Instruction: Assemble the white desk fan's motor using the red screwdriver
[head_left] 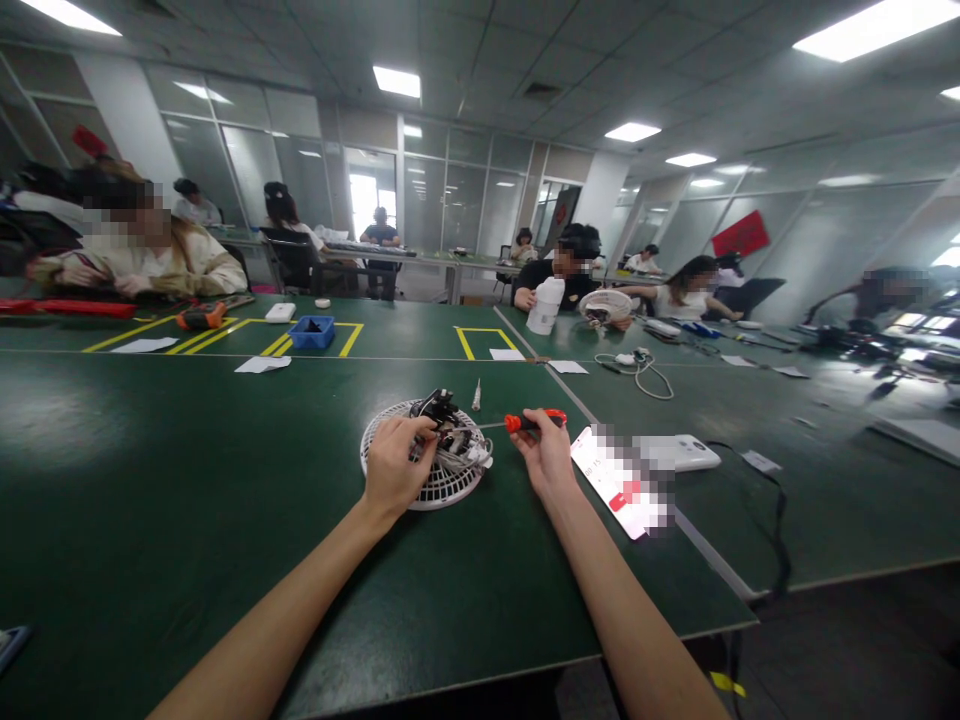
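On the green table in front of me lies a round white fan grille (442, 490) with a dark motor (439, 407) and loose wiring (461, 455) on it. My left hand (397, 460) is closed at the motor assembly, thumb and fingers pinched; what they grip is hidden. My right hand (547, 450) holds a red and black screwdriver (525, 422) level, its shaft pointing left with the tip at the assembly. Just behind the grille lies a small white pointed piece (477, 395). Right of my right hand rests a lit phone (619, 490).
A white device (679, 453) with a black cable lies right of the phone. Farther back are a blue bin (311, 332), paper slips, yellow tape outlines and a white cable (652, 375). Across the table, a person (574, 270) handles white parts. The table's front edge is near me.
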